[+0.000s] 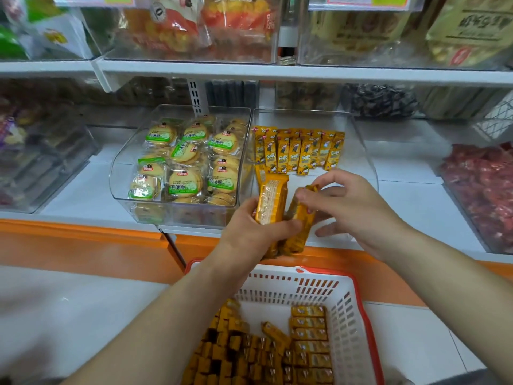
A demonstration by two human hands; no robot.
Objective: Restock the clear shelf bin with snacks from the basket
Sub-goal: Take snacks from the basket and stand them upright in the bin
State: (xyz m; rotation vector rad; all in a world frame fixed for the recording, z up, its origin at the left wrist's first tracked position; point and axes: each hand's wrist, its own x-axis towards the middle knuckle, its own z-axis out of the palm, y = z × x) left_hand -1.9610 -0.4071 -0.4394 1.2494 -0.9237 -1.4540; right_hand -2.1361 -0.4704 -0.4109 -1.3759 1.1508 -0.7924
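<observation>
Yellow packs line only the clear bin's back, while the basket below it holds many more; left hand grips a bundle, right hand pinches a pack.

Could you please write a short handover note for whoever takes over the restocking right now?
Left hand grips a bundle of yellow packs above the front edge of the clear bin.
Right hand pinches the top of a single pack beside that bundle.
Done: one row of packs stands at the bin's back.
Left: set down the held packs, then fill the bin's front from the basket, which holds many more.
</observation>
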